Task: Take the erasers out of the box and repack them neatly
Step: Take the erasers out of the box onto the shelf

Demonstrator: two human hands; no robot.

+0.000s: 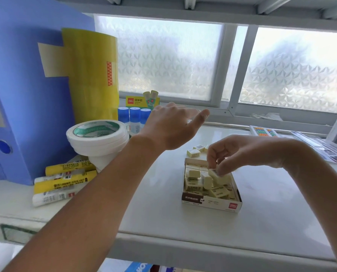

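Erasers (207,185) lie jumbled in the box (210,205) beneath the right hand (240,154), which pinches one tilted eraser (218,176), while the left hand (171,128) hovers open farther back.

stationery shop: shelved glue sticks (134,117), tape rolls (98,134)

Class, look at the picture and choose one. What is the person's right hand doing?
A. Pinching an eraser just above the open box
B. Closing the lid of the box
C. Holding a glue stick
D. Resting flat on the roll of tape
A: the right hand pinches one pale eraser between its fingertips directly over the open box, which is full of loose erasers.
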